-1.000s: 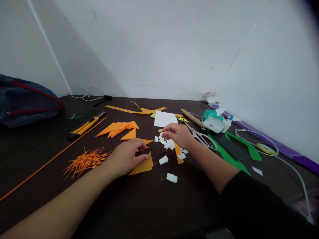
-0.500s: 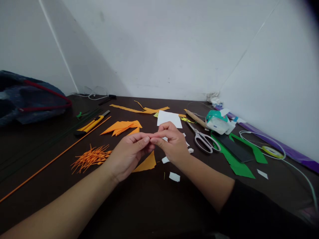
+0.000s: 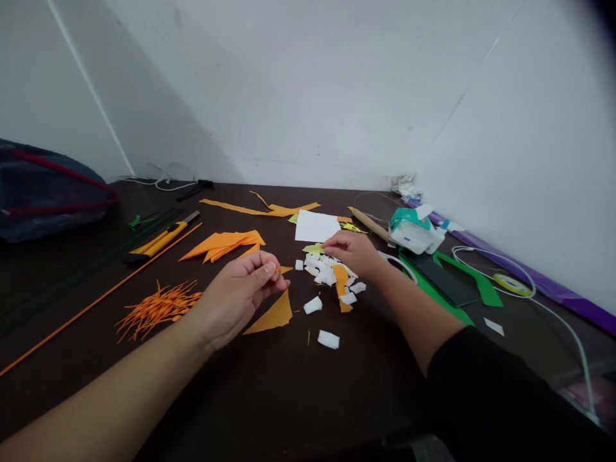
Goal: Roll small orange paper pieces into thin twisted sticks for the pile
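Between the thumb and fingers of my left hand (image 3: 248,285) is a small orange piece of paper (image 3: 277,270), mostly hidden by the fingertips. My right hand (image 3: 350,252) reaches over a pile of white paper scraps (image 3: 323,271), its fingertips pinched at the edge of a yellow-green paper scrap (image 3: 314,248). Left of my left hand lies a heap of twisted orange paper strands (image 3: 158,309). A mustard paper triangle (image 3: 272,316) rests just below that hand. An orange paper strip (image 3: 342,289) lies among the white scraps.
Folded orange paper (image 3: 222,244), a yellow utility knife (image 3: 161,242) and a long orange stick (image 3: 103,298) lie on the left. At the right are scissors (image 3: 402,264) partly behind my arm, green paper (image 3: 474,282), a black phone (image 3: 443,280), tape (image 3: 513,285) and a white cable (image 3: 568,317).
My hands have separated. The right one has moved away to the right, onto the paper scraps, while the left stays near its place with the small orange piece showing. The view has shifted slightly right.
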A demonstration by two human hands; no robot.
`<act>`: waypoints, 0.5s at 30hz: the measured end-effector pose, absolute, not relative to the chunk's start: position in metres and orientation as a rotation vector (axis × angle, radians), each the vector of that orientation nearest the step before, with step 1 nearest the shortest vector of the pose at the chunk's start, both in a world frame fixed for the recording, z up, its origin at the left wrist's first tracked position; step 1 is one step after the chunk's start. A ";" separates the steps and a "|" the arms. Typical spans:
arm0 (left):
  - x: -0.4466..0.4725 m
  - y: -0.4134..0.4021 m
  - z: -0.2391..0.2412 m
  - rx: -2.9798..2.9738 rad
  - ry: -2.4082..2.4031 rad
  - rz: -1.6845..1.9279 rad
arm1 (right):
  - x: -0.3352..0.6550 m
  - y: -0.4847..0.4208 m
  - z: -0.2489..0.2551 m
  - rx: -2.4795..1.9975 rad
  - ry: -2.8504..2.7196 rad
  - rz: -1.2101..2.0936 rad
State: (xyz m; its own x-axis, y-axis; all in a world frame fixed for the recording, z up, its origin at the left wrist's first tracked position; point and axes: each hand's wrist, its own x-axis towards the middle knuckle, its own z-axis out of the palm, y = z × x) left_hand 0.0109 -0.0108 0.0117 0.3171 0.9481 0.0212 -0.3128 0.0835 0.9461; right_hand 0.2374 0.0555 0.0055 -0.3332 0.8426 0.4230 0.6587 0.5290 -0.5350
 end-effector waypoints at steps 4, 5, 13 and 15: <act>0.008 -0.007 0.009 1.077 0.823 1.104 | 0.250 0.060 0.008 -1.253 -2.460 0.258; 0.007 -0.007 0.009 1.080 0.828 1.109 | 0.250 0.059 0.009 -1.229 -2.499 0.251; 0.004 -0.006 0.011 1.093 0.836 1.164 | 0.252 0.060 0.002 -1.218 -2.690 0.145; 0.004 -0.006 0.011 1.101 0.859 1.170 | 0.251 0.061 0.000 -1.237 -2.705 0.116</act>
State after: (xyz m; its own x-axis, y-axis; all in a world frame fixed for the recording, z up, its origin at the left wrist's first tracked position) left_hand 0.0035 -0.0063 0.0112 0.2080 0.9777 0.0274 -0.2667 0.0297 0.9633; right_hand 0.2510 0.0611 0.0000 -0.6433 0.7566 0.1170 0.7439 0.6538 -0.1383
